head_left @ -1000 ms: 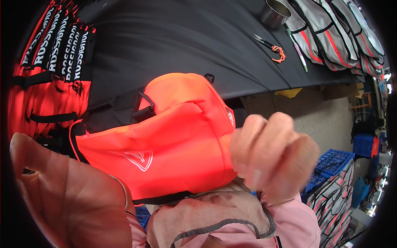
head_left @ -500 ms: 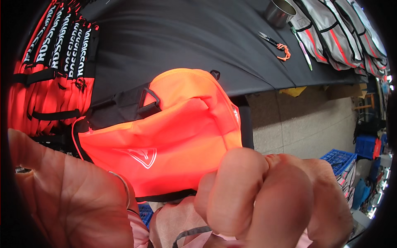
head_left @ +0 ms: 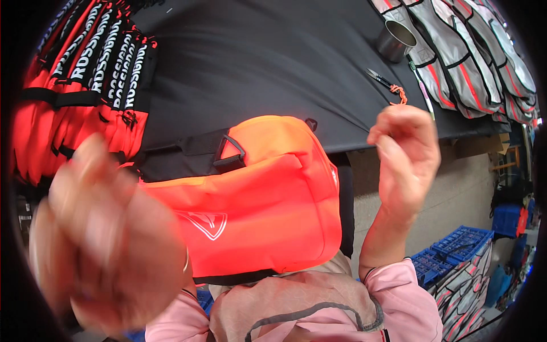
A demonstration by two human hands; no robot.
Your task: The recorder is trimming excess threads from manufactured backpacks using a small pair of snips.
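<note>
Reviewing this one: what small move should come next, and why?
Probably lower the right hand to the orange bag, at its right end: that hand is raised, apart from the bag in view, with no tool visible in it. The left hand is too blurred to tell whether it steadies the bag.

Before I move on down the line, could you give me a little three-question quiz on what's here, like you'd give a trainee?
1. Multiple choice: what colour is the cord on the snips? A) blue, B) orange, C) white.
2. True or false: the metal cup is farther from the person than the orange-red bag.
3. Which looks more blurred, the left hand or the right hand?

Key: 1. B, orange. 2. True; the cup is toward the far side of the table. 3. The left hand.
</note>
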